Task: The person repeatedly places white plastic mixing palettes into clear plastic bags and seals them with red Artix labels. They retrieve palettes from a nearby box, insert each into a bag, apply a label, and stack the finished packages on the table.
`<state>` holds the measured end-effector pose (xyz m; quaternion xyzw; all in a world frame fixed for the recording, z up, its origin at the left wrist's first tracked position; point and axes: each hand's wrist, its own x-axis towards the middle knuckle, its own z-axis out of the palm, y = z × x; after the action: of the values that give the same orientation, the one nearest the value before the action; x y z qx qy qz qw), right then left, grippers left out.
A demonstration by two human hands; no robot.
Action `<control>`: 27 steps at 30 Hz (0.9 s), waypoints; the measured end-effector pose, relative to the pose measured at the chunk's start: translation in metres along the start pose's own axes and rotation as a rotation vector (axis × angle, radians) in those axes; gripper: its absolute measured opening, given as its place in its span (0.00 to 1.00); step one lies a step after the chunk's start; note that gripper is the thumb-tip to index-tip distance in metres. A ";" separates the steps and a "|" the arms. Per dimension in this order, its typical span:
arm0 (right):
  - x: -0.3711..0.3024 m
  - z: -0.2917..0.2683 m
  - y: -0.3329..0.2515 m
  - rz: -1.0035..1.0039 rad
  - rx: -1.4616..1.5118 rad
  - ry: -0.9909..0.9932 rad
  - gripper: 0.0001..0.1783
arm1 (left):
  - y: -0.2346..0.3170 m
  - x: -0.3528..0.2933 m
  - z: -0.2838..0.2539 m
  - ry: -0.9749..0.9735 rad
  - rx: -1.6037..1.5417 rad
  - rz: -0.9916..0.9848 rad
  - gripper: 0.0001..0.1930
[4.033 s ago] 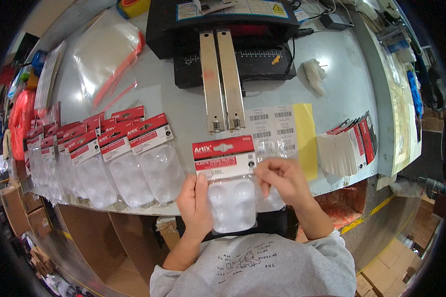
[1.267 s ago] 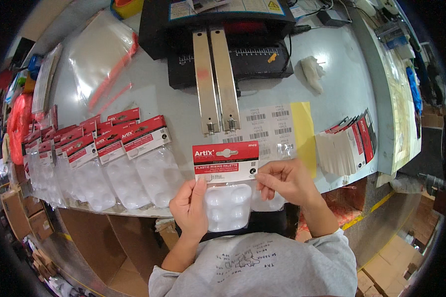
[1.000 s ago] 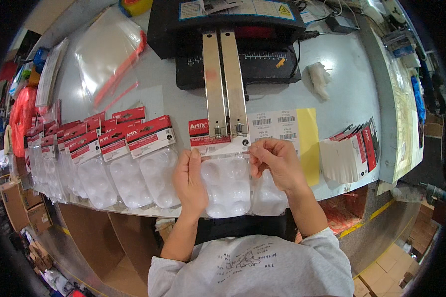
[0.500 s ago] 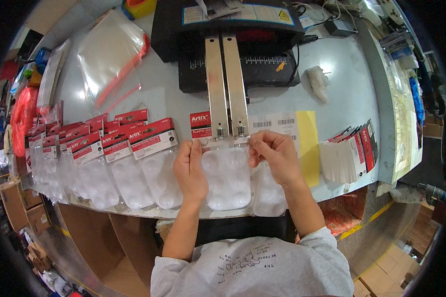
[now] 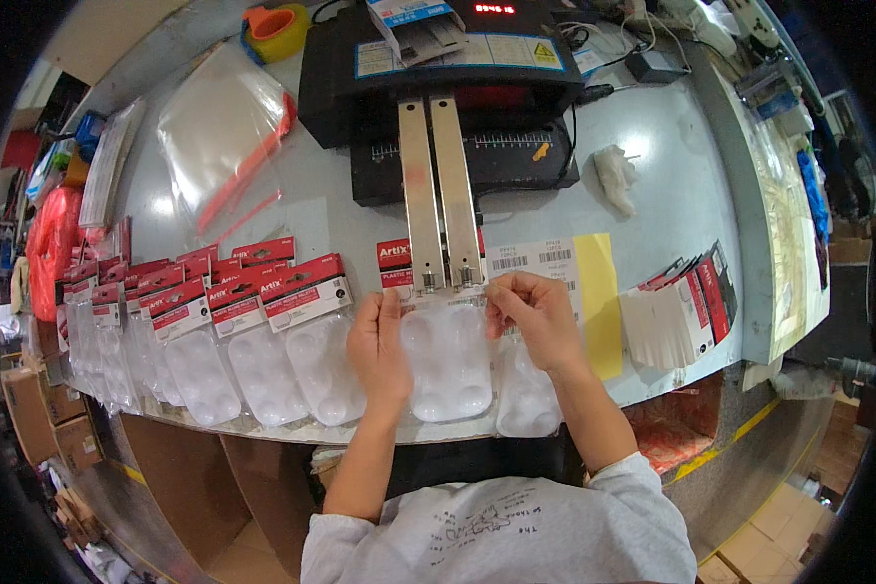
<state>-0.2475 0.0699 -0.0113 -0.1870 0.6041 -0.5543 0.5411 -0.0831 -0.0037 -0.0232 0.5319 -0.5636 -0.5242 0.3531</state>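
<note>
A white plastic paint palette [image 5: 448,368] with rounded wells lies in a clear bag in front of me. Its red and white header card [image 5: 396,261] reaches under the two long metal arms [image 5: 420,200] of a black stapling machine [image 5: 333,92]. My left hand [image 5: 380,346] is closed on the upper left edge of the bag, thumb up by the card. At the upper right corner, beside the arm tips, my right hand [image 5: 537,316] pinches the bag. Another bagged palette [image 5: 528,394] lies partly under my right wrist.
Carded palettes [image 5: 263,380] line the table's front left. Loose header cards [image 5: 667,316] fan out at right, beside a yellow strip [image 5: 599,307] and a label sheet [image 5: 530,258]. Clear bags [image 5: 219,131], yellow tape [image 5: 274,34] and crumpled plastic [image 5: 615,180] lie farther back.
The view has shifted, so the table and machine appear lower and more of the machine's top shows. Both hands keep their hold on the bagged palette, near the same place under the arms.
</note>
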 end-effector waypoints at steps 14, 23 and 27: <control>-0.075 -0.117 -0.082 -0.534 -1.377 0.867 0.32 | 0.009 0.005 -0.069 0.373 0.471 0.174 0.11; -0.088 -0.193 -0.051 -0.419 -1.243 0.667 0.51 | -0.030 -0.067 0.076 -0.296 0.527 0.368 0.12; -0.089 -0.173 -0.061 -0.356 -1.190 0.733 0.49 | -0.033 -0.062 0.069 -0.328 0.316 0.337 0.08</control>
<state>-0.3882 0.2050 0.0467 -0.3479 0.9067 -0.2382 0.0115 -0.1300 0.0747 -0.0596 0.3874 -0.7683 -0.4428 0.2519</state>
